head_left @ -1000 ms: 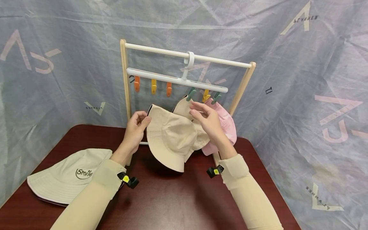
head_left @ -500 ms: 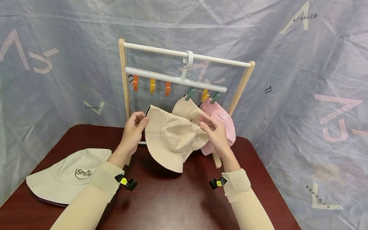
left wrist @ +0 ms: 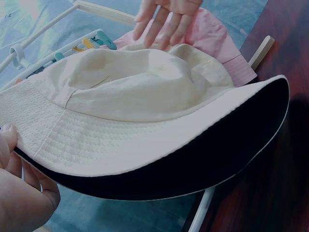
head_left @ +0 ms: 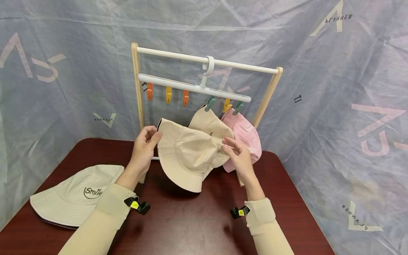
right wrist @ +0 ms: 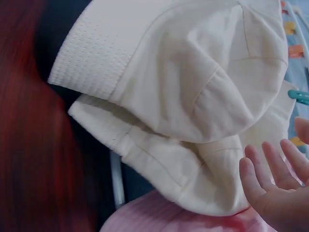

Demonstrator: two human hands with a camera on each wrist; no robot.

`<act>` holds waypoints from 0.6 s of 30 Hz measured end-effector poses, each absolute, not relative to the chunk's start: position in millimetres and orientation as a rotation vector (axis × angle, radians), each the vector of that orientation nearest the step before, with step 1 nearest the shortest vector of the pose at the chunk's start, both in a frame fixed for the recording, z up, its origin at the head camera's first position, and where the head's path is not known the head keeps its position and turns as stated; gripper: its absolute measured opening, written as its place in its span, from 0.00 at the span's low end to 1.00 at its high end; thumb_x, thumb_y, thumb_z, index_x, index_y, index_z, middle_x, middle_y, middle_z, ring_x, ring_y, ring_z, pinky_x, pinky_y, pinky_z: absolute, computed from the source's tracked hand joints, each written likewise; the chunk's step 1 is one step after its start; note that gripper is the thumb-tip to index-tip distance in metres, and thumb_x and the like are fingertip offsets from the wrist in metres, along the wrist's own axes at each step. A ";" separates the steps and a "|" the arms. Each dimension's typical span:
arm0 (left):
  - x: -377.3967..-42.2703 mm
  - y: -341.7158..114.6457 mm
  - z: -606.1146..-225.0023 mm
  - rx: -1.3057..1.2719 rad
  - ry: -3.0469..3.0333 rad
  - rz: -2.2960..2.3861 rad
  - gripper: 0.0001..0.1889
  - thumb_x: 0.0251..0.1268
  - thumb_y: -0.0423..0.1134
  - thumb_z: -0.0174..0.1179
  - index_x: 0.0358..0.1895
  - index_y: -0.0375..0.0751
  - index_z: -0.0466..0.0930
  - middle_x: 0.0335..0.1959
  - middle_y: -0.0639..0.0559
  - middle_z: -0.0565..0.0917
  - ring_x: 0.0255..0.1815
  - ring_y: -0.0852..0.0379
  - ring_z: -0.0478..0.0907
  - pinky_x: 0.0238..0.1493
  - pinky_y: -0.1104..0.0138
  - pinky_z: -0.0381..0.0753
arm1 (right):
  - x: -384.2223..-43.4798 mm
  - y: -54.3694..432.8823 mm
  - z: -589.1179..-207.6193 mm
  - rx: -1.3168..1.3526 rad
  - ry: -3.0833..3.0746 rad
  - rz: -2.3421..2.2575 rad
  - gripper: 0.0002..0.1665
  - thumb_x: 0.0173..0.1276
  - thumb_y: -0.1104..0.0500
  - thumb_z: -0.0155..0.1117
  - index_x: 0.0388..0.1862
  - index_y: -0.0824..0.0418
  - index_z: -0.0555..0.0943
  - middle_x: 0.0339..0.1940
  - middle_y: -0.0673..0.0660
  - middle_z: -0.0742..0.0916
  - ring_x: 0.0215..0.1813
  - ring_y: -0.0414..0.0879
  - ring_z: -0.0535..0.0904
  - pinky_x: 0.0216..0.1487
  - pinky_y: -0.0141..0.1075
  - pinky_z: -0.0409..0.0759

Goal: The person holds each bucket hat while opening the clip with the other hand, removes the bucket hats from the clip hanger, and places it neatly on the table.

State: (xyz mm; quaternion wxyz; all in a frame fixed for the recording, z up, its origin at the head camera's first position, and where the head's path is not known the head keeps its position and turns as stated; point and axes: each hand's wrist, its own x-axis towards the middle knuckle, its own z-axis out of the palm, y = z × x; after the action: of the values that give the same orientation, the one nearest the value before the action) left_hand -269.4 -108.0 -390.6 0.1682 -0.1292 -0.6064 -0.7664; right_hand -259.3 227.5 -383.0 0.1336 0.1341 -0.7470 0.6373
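The front hat (head_left: 188, 148), between my hands, overlaps the rear hat (head_left: 210, 122). My left hand (head_left: 143, 148) pinches the front hat's brim between thumb and fingers; my right hand (head_left: 240, 156), released, fingers loosely extended, is near its crown.

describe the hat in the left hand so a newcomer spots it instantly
On the dark red table stands a pale wooden rack with a white hanger. In front of it, the left hand pinches a cream cloth bucket hat by its edge. Unlike the cream cloth hat and pink cloth hat clipped behind it, this one is unclipped.
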 end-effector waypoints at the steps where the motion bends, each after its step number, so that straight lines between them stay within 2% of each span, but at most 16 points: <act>1: -268.8 -108.4 -391.2 -0.363 -1.720 -2.184 0.05 0.83 0.36 0.58 0.53 0.47 0.73 0.49 0.55 0.74 0.52 0.59 0.72 0.55 0.73 0.74 | -259.1 227.9 -386.1 0.380 -2.164 1.854 0.25 0.79 0.62 0.67 0.71 0.67 0.79 0.65 0.67 0.85 0.64 0.57 0.84 0.63 0.32 0.82; 7: -264.4 -110.0 -393.8 -0.349 -1.672 -2.210 0.04 0.83 0.36 0.57 0.52 0.47 0.73 0.48 0.54 0.73 0.52 0.59 0.72 0.55 0.73 0.74 | -258.1 228.3 -403.9 0.343 -2.164 1.899 0.25 0.78 0.61 0.68 0.72 0.64 0.79 0.66 0.67 0.85 0.62 0.50 0.84 0.62 0.32 0.82; 14: -260.1 -110.9 -397.2 -0.336 -1.622 -2.237 0.05 0.83 0.36 0.56 0.53 0.44 0.72 0.47 0.56 0.74 0.51 0.60 0.72 0.52 0.74 0.75 | -257.3 224.4 -422.7 0.301 -2.184 1.967 0.26 0.78 0.60 0.69 0.72 0.59 0.80 0.66 0.64 0.85 0.58 0.45 0.85 0.62 0.38 0.84; 18: -258.4 -111.9 -399.7 -0.323 -1.594 -2.259 0.06 0.83 0.36 0.56 0.54 0.45 0.72 0.47 0.56 0.74 0.51 0.61 0.72 0.51 0.75 0.75 | -258.1 220.7 -432.9 0.295 -2.201 1.967 0.25 0.77 0.61 0.70 0.71 0.57 0.81 0.65 0.62 0.86 0.59 0.46 0.86 0.61 0.33 0.82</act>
State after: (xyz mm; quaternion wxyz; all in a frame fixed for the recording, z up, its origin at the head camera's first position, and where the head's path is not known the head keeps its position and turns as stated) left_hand -258.4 -111.9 -399.7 0.1779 -0.1141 -0.5634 -0.7987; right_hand -258.1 220.7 -432.9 0.0873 0.0990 -0.7392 0.6604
